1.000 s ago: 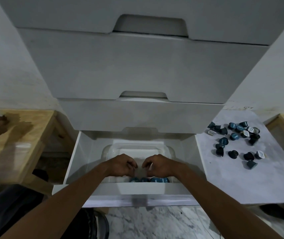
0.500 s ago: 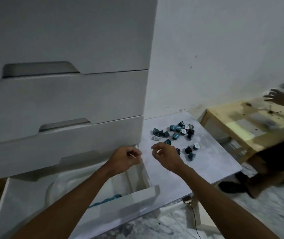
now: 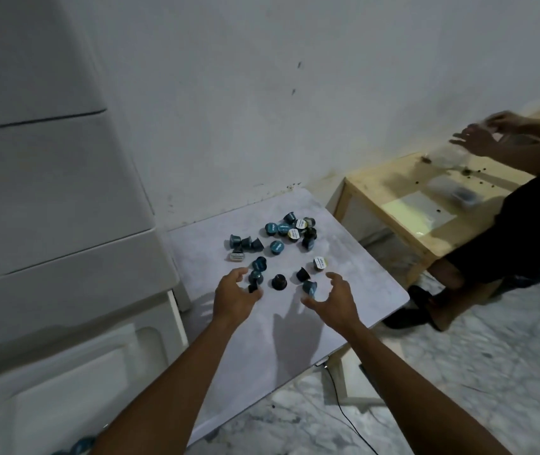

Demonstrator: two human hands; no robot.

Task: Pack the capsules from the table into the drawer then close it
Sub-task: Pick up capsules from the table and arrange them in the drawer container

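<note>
Several blue and black capsules (image 3: 276,247) lie scattered on a grey marbled table (image 3: 354,284). My left hand (image 3: 234,295) hovers over the near left of the pile, fingers curled close to a black capsule (image 3: 252,288). My right hand (image 3: 334,300) is spread open just behind a blue capsule (image 3: 309,286). A lone black capsule (image 3: 278,281) sits between the hands. The open white drawer (image 3: 75,382) is at the lower left, with a few blue capsules (image 3: 83,445) showing at the bottom edge.
The white drawer unit (image 3: 48,192) rises at the left, against a white wall. A wooden table (image 3: 403,198) stands to the right, where another person (image 3: 505,238) sits with their hands moving. A black cable (image 3: 344,412) trails on the marble floor.
Both hands left the drawer and moved right to the capsules on the table. The fingers opened from closed fists. My view swung right, away from the drawer.
</note>
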